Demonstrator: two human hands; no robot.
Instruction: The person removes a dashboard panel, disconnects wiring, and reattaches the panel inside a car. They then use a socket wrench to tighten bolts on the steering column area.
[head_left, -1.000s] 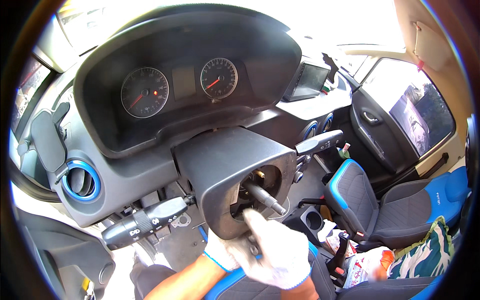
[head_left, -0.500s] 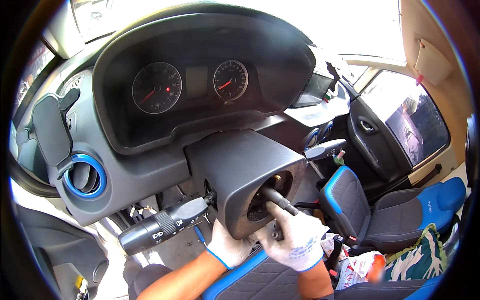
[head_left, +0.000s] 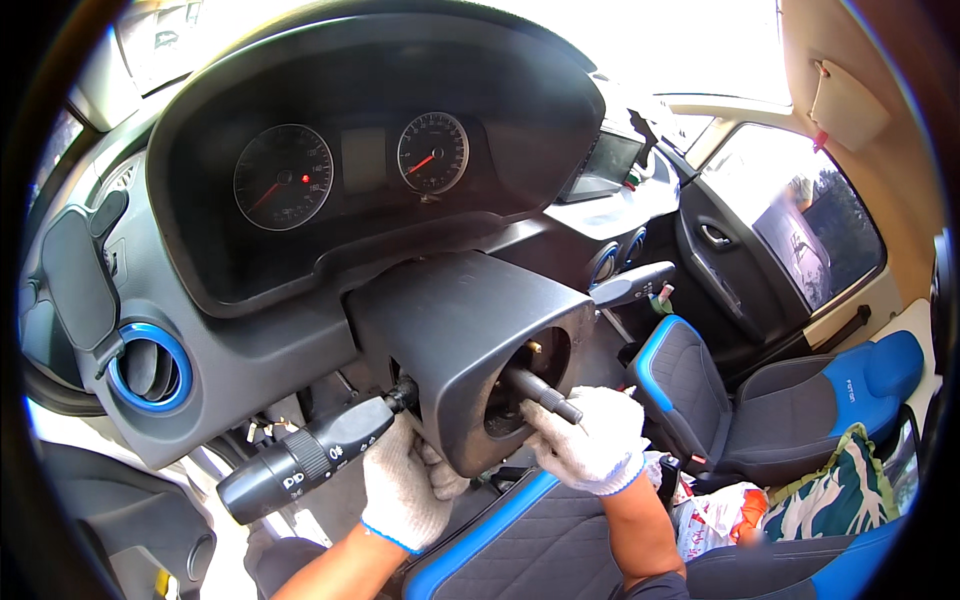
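A black steering column cover point(head_left: 465, 320) stands out below the dash, with no steering wheel on it. The bare steering shaft point(head_left: 540, 392) sticks out of its round opening. My right hand point(head_left: 590, 440), in a white knit glove, has its fingers curled at the lower right rim of that opening, beside the shaft. My left hand point(head_left: 408, 490), gloved too, is at the cover's lower left, just under the black light stalk point(head_left: 310, 458). Its fingers are bent inward, and what they hold, if anything, is hidden. Another stalk point(head_left: 632, 285) extends on the cover's right.
Behind the cover is the instrument cluster point(head_left: 350, 170). A phone holder point(head_left: 80, 275) and a blue-ringed air vent point(head_left: 150, 367) sit at the left. To the right are a black and blue seat point(head_left: 760, 420), plastic bags point(head_left: 715, 520) and a camouflage cloth point(head_left: 840, 490). A blue-edged seat point(head_left: 530, 550) lies below my hands.
My left hand has come out from beneath the cover, leftward to below the light stalk. My right hand has shifted up slightly along the opening's rim. The whole view has shifted a little.
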